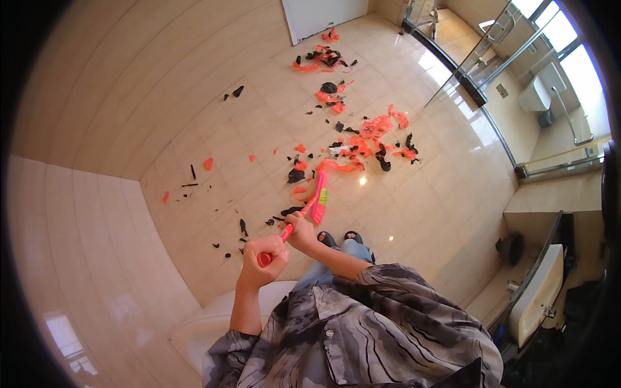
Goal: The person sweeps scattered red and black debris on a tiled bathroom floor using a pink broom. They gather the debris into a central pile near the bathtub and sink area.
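Both hands grip the red handle of a broom. My left hand (264,259) is closed around the handle's top end, and my right hand (301,232) holds it a little farther down. The broom head (320,199), pink with a lime-green band in its bristles, is angled at the floor just beyond my feet. Beside it lie a curl of red plastic film (302,195) and a black scrap (296,175). More torn red plastic (376,127) and black pieces (383,160) are strewn across the tiles ahead, reaching toward a white panel. A few black bits (243,227) lie left of my hands.
Beige tiled floor (436,194) runs between a tiled wall (145,87) at left and a glass shower partition (473,58) at right, with a toilet (538,92) behind it. A washbasin (536,296) stands at lower right. A white tub-like rim (213,315) is close behind my left arm.
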`<action>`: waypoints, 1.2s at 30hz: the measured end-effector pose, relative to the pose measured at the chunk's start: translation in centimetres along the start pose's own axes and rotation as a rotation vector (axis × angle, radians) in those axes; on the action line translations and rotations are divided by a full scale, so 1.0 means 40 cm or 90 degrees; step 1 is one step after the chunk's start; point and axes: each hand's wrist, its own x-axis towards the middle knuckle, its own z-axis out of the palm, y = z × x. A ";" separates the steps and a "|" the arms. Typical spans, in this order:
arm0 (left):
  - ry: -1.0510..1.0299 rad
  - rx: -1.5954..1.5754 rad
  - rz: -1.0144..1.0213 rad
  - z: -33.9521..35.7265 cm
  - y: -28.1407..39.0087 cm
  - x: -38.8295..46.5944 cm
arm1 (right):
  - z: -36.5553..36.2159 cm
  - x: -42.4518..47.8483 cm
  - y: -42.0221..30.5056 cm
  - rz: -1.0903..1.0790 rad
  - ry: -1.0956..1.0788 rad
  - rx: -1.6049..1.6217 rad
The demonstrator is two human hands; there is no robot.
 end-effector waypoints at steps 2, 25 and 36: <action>0.003 0.051 0.036 -0.019 0.042 -0.020 | 0.009 0.005 -0.036 -0.036 -0.009 0.011; 0.148 -0.194 -0.101 0.320 -0.276 0.055 | -0.311 -0.119 0.357 0.205 -0.096 -0.312; 0.373 -0.026 -0.029 0.045 -0.025 0.097 | -0.085 0.177 0.058 -0.059 -0.132 -0.203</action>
